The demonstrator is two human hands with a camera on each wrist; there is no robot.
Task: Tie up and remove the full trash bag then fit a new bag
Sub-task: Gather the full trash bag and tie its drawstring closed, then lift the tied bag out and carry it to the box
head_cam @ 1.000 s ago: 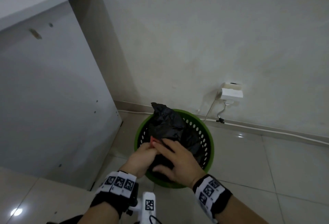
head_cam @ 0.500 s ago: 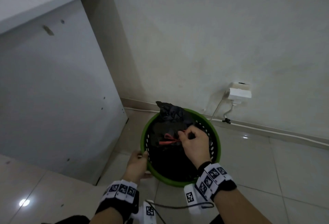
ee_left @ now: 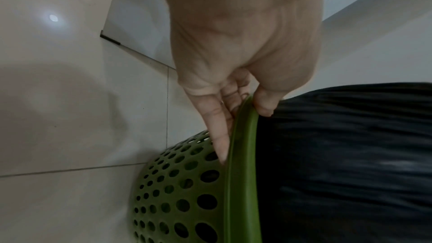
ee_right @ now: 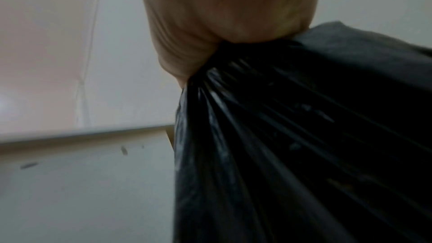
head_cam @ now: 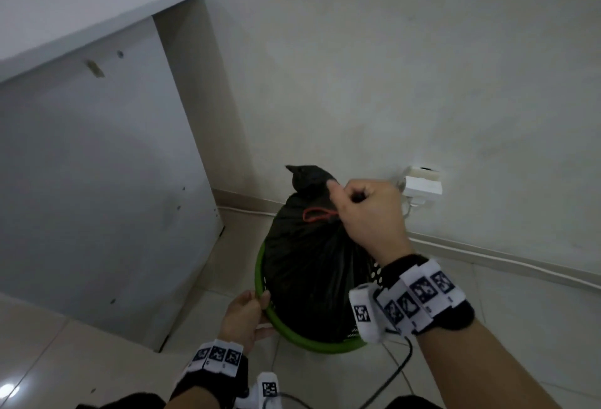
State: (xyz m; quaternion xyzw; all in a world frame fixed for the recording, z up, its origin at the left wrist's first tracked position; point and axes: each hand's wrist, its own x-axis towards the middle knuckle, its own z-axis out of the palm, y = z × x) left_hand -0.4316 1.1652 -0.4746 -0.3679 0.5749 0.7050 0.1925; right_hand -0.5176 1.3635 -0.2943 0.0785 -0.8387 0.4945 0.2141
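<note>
Black trash bag (head_cam: pixel 309 272) is tied with a red drawstring (head_cam: pixel 320 214) and stands tall out of the green perforated bin (head_cam: pixel 320 345) on the tiled floor (head_cam: pixel 520 327). Its gathered neck is clenched in the right hand (head_cam: pixel 367 213), grip closed tight around the plastic. Bin rim is pinched by the left hand (head_cam: pixel 244 317), thumb inside, fingers (ee_left: pixel 219 132) outside. A white cabinet (head_cam: pixel 97 181) is seen at left.
</note>
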